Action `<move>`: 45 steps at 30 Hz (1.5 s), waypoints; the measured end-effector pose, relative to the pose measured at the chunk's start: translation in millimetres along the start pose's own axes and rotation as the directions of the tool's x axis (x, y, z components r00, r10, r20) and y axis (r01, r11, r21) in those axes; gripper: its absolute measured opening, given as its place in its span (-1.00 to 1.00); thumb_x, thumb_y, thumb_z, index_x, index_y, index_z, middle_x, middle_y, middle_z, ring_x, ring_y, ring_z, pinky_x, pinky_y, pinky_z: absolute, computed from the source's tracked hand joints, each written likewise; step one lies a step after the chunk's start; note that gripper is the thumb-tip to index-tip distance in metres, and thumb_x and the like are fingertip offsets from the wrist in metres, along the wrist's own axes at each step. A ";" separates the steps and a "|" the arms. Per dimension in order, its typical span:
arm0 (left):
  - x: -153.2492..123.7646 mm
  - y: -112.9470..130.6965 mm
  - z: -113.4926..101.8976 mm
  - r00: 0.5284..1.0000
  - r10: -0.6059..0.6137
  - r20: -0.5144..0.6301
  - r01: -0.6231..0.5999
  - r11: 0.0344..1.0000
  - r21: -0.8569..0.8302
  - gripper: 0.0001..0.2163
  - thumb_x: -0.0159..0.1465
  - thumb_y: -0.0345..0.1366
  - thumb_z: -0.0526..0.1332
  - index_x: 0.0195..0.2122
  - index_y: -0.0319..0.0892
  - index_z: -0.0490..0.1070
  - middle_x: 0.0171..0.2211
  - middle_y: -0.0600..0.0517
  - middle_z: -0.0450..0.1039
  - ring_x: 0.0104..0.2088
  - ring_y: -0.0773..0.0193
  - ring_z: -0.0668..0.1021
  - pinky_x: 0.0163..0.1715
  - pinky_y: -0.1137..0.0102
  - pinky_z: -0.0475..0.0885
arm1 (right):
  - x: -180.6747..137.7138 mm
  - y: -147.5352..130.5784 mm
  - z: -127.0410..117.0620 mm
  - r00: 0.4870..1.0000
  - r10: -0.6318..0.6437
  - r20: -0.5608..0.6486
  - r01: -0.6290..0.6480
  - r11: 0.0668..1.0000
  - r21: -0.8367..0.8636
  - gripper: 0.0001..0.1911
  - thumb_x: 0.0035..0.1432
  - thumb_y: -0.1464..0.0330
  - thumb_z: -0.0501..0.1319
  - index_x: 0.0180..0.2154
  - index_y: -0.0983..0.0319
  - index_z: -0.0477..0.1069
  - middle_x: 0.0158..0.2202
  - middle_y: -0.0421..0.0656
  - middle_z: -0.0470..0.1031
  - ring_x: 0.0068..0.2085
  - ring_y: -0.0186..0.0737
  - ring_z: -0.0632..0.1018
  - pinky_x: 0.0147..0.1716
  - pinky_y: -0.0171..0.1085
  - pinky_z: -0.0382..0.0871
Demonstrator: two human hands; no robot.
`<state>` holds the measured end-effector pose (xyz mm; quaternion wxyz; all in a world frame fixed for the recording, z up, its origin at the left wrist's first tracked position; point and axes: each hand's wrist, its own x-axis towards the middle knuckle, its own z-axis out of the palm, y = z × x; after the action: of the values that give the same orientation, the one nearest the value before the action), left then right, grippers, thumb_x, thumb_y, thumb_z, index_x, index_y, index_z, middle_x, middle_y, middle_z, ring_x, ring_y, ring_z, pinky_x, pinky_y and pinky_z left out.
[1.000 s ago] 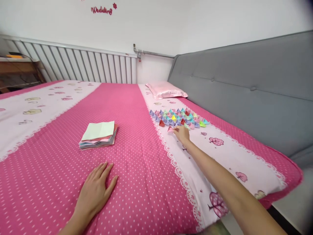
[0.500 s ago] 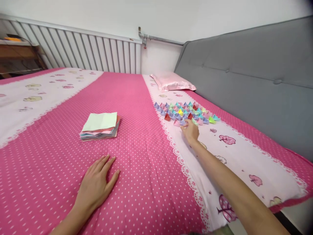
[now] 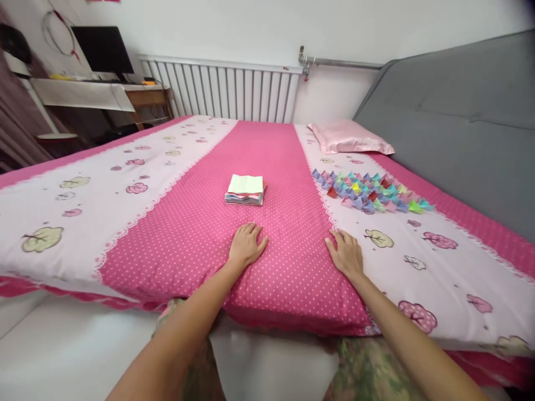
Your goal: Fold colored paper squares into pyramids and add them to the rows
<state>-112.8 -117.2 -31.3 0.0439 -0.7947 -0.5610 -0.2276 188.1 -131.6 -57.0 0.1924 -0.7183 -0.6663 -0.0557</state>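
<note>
My left hand (image 3: 246, 243) lies flat on the pink dotted bedspread (image 3: 288, 278), fingers spread and holding nothing. Just beyond it sits a stack of coloured paper sheets (image 3: 246, 185), with a pale green sheet on top. My right hand (image 3: 346, 252) rests open on the bedspread near the lace-patterned border, also with nothing in it. Past the right hand, rows of small folded paper pieces (image 3: 371, 192) stand close together in purple, pink, blue, green, red and yellow. Neither hand touches the paper.
A pink pillow (image 3: 349, 137) lies behind the folded pieces, beside a grey padded headboard (image 3: 460, 117). A white radiator (image 3: 225, 92) runs along the far wall. At the far left, a desk (image 3: 87, 94) carries a black monitor (image 3: 102, 50).
My right hand has left the folded paper pieces and come back toward me, opening flat on the bed. The camera view has shifted left and back, showing the desk and bed edge.
</note>
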 end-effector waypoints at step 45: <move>124.9 -69.8 -40.5 0.938 -0.295 0.180 0.271 0.951 0.146 -0.72 0.27 -0.22 0.08 -0.06 -0.24 0.32 -0.09 -0.09 0.37 -0.14 0.16 0.47 -0.18 0.19 0.41 | 3.1 -1.6 8.5 0.999 0.017 -0.030 -0.016 0.999 0.030 -0.58 0.21 0.16 -0.08 -0.02 0.16 0.33 0.01 -0.08 0.36 -0.01 -0.07 0.35 -0.08 -0.09 0.23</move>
<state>-155.7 4.1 43.2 0.0016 -0.7203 -0.6838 -0.1168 185.4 -125.7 -63.5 0.2136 -0.7199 -0.6581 -0.0552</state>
